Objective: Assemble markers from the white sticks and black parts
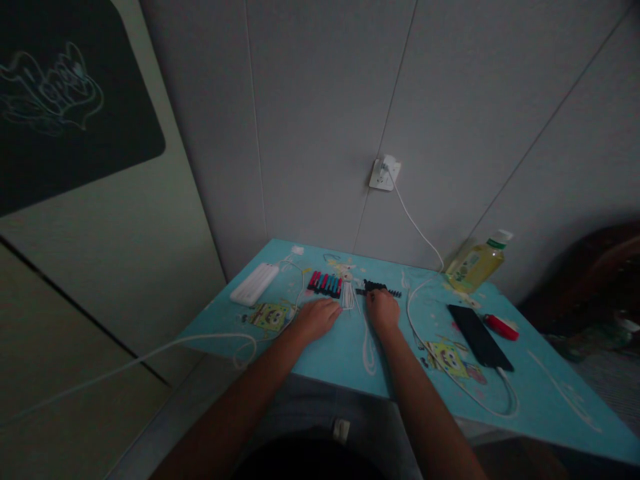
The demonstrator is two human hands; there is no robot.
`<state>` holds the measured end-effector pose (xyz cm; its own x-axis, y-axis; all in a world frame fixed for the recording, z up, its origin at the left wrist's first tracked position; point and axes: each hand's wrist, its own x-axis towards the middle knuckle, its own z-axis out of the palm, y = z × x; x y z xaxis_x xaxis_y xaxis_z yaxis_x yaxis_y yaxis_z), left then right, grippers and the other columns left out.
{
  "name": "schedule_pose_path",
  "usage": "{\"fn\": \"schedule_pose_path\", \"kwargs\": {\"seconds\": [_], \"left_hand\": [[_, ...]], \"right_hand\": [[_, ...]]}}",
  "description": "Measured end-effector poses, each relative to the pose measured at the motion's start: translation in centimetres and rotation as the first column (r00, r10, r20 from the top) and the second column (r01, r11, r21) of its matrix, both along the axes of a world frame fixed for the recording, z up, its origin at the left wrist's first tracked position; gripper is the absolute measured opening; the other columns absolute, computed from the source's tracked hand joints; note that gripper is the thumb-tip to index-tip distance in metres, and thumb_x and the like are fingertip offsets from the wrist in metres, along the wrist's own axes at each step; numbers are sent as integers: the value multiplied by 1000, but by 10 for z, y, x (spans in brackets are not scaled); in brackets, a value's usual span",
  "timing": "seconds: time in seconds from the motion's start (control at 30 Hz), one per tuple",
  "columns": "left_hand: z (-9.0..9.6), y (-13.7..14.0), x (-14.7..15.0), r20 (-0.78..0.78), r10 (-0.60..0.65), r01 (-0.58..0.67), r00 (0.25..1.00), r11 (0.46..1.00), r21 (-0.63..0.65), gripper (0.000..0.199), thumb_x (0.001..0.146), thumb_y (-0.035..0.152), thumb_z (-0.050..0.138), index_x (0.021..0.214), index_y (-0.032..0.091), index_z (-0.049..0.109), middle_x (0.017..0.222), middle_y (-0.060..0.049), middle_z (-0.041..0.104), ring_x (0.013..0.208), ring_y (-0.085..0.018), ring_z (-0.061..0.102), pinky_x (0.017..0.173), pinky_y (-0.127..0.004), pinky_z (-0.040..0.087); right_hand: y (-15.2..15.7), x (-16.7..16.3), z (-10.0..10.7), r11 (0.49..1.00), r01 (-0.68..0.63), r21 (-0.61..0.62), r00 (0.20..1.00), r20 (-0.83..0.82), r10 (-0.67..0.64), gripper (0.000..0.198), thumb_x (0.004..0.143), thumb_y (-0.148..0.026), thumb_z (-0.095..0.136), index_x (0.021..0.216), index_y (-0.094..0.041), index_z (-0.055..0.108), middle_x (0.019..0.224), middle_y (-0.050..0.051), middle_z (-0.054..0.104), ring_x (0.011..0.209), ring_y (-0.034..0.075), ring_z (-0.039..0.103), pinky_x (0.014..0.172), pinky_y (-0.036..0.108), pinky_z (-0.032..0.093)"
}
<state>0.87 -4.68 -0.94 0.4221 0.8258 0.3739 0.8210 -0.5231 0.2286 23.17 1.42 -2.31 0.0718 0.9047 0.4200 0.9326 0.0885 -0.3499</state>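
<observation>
While the left hand (316, 319) reaches over a blue tabletop (330, 353), its fingers look close together beside white sticks (349, 295); I cannot tell whether they pinch one. Red and blue pieces (327, 281) in a black holder (324, 292) sit just beyond those fingertips. The right hand (384, 310) curls its fingers at small black pieces (374, 285), any pinch unclear. Well right of these fingers lies a dark phone (480, 337).
</observation>
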Motion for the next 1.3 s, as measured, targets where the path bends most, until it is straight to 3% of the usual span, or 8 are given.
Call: {"fn": "schedule_pose_path", "kwargs": {"seconds": [0.13,0.33,0.57,1.3], "left_hand": [[-1,1,-1,0,8,-8,1000,1000,-7,29,103,33,41,96,21,67,96,-5,69,94,-19,63,87,-29,46],[-5,6,-2,17,58,-58,998,998,-11,26,103,29,40,103,22,65,102,-5,69,100,-18,62,89,-28,46],[-3,4,-2,36,64,-64,997,998,-7,23,103,28,42,105,24,64,102,-4,68,100,-17,63,88,-26,45],[2,0,-2,16,36,-36,999,999,-27,25,102,29,43,102,24,68,99,-4,68,97,-18,62,87,-27,45]], "right_hand": [[-1,6,2,995,-65,73,992,-104,73,25,92,-32,53,88,-16,72,92,14,71,88,23,64,80,32,44],[-18,17,9,950,-247,189,919,-266,292,38,97,-43,44,99,-14,68,94,12,71,79,21,63,72,31,48],[-37,4,12,872,-450,194,833,-261,488,25,96,-39,51,91,-20,67,90,7,69,82,20,63,76,31,49],[-39,3,14,860,-496,116,843,-174,509,21,98,-30,48,93,-20,65,91,7,66,87,20,62,81,30,47]]}}
